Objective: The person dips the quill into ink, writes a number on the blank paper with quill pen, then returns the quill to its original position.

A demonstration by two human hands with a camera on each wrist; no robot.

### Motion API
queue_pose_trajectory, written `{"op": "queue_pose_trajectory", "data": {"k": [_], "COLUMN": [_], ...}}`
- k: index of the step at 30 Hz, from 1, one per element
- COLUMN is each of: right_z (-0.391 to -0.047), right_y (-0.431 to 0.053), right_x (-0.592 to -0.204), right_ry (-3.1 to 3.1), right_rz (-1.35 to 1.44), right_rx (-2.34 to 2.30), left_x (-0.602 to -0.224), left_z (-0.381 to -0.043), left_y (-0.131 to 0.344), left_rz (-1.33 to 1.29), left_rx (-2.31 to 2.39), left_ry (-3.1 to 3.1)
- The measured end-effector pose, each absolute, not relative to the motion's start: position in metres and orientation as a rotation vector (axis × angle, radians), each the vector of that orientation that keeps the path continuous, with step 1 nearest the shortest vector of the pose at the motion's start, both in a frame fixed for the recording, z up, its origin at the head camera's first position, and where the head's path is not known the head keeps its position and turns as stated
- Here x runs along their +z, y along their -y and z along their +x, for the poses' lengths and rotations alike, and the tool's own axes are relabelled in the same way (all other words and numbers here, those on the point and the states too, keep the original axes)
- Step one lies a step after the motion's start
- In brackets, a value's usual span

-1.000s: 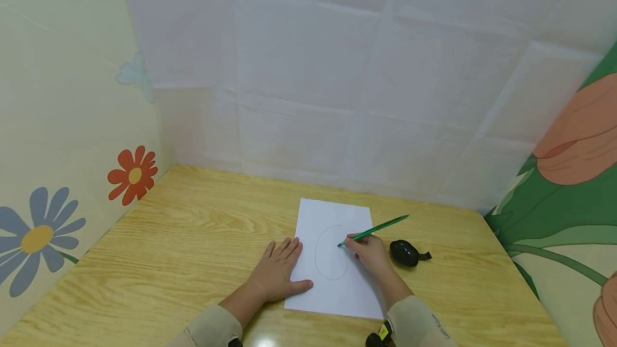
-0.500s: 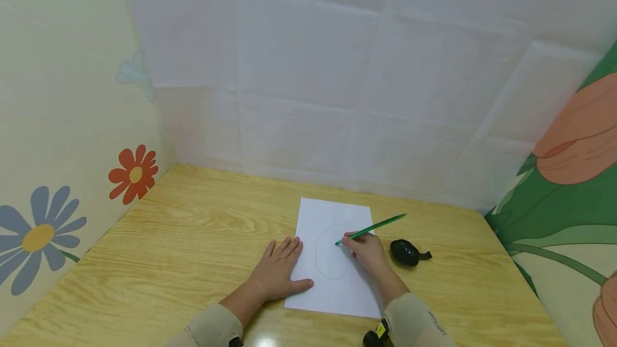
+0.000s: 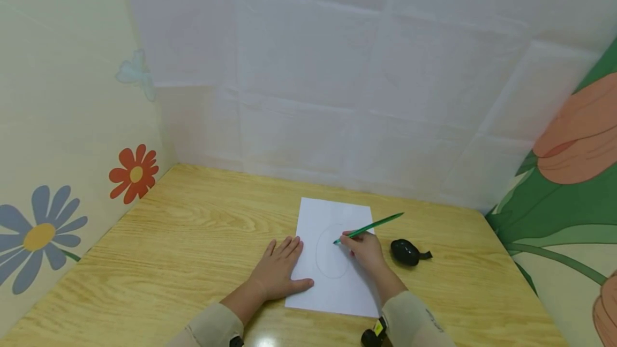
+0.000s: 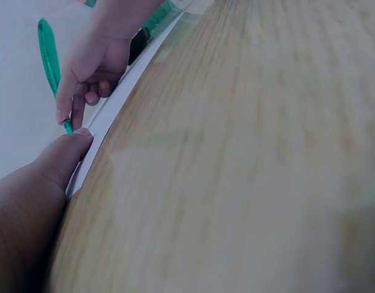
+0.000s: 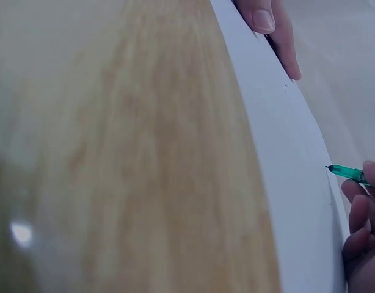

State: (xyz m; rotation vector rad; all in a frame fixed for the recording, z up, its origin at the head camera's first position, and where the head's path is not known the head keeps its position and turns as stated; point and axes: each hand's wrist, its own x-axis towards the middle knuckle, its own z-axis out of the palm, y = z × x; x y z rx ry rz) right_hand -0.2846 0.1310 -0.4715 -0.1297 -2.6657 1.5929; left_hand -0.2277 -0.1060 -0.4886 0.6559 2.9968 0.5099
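Observation:
A sheet of white paper [image 3: 332, 299] lies on the wooden table, with a thin oval outline drawn on its middle. Flat on the paper's left edge rests my left hand [image 3: 278, 273], fingers straight and thumb spread toward the sheet's lower part. My right hand [image 3: 368, 253] pinches a slim green pen [image 3: 381, 222] near its point, over the right side of the paper. In the right wrist view the dark tip of the pen [image 5: 343, 171] is at the paper's surface; whether it touches is hard to tell. The left wrist view shows the left thumb [image 4: 65, 155] close to the pen.
Just right of the right hand lies a glossy black oval object [image 3: 405, 253] with a short flat tab. The wooden table [image 3: 193, 240] meets a white sheet backdrop [image 3: 299, 79] behind. Flower-printed walls stand at both sides. A black wrist device [image 3: 374, 333] sits by the right sleeve.
The right hand and the pen have shifted slightly left and away from me, the tip now inside the oval's upper part. The left hand has stayed in place.

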Motion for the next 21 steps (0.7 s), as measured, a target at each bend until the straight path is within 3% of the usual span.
{"op": "queue_pose_trajectory", "data": {"k": [21], "right_z": [-0.2888], "right_y": [-0.1253], "right_x": [-0.4721], "right_ry": [2.662], "right_rz": [-0.123], "right_rx": [1.617], "left_x": [-0.4875], "left_z": [-0.2276], "left_y": [0.1037], "left_rz": [0.657], "left_rx": [0.494], "left_ry": [-2.996]}}
